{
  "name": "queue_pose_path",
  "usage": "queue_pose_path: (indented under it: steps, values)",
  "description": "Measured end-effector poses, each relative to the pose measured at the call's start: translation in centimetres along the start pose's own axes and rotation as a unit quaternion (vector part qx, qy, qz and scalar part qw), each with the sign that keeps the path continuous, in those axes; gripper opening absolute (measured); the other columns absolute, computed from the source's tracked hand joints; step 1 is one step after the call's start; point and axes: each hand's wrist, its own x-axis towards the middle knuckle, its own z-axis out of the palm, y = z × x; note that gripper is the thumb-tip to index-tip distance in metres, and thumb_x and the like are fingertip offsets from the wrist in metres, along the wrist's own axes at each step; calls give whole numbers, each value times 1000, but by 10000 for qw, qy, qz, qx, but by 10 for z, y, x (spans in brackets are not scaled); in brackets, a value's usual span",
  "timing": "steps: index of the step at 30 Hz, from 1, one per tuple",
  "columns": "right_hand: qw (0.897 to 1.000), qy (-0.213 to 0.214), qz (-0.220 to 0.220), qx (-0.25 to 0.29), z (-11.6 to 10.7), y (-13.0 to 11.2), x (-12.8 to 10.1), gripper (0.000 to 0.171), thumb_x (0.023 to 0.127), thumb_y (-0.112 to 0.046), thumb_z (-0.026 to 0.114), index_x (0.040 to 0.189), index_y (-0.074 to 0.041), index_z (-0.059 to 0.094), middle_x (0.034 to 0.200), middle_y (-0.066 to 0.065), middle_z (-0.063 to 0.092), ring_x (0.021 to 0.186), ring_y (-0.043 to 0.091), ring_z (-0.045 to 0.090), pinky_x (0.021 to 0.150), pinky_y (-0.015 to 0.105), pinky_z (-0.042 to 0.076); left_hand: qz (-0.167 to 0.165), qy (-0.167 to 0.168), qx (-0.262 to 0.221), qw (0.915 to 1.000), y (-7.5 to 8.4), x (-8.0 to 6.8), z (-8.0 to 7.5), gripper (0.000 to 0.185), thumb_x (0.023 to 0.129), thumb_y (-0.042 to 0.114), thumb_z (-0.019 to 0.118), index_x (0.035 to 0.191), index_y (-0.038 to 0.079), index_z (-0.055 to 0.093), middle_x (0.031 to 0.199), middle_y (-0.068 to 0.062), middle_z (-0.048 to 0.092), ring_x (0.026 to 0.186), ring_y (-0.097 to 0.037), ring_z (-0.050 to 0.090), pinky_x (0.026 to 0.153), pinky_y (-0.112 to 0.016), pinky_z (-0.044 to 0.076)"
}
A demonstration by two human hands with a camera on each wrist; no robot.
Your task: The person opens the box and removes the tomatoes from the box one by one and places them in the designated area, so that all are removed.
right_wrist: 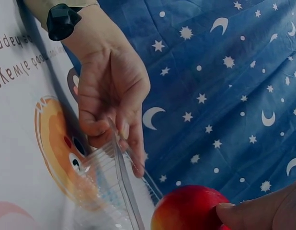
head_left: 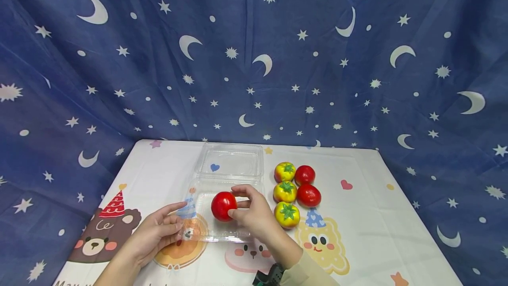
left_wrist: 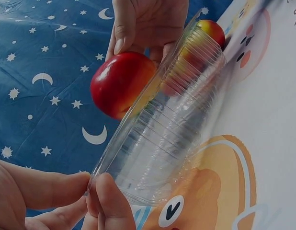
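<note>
A clear plastic clamshell box (head_left: 222,233) lies open on the table, its lid (head_left: 232,160) folded back toward the far side. My right hand (head_left: 254,211) grips a red tomato (head_left: 223,205) (left_wrist: 121,84) (right_wrist: 188,211) just over the box's near tray. My left hand (head_left: 158,231) (right_wrist: 109,100) pinches the tray's left rim (left_wrist: 153,143) between thumb and fingers. Right of the box lie several toy tomatoes: two red ones (head_left: 304,174) (head_left: 308,195) and three yellow ones with green tops (head_left: 285,171) (head_left: 285,191) (head_left: 287,214).
The table wears a white cartoon-print cloth (head_left: 369,215) with a bear (head_left: 101,233) at the front left. A dark blue star-and-moon curtain (head_left: 254,56) hangs behind and at both sides. A dark wristband (head_left: 267,277) sits on my right wrist.
</note>
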Motion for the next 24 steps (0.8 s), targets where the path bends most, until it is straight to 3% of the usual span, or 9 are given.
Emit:
queue_pose_path:
  steps: [14,24]
  values:
    - [9998,21,-107,189,-23,-1,-16,55,90,-5,83,140,-19,64,137,12,66,112,24,70,84,44,68,36,-82,-105,9999,0,0,-1,79,104,3,64,169,1,20,93,6,67,80,-11,68,79,-26,62]
    - [9996,263,-16,-87,-42,-1,-23,60,88,-8,85,142,-20,62,138,10,66,118,27,67,88,42,67,18,-89,-125,9999,0,0,0,80,103,3,65,169,1,20,94,5,67,80,-11,67,79,-25,62]
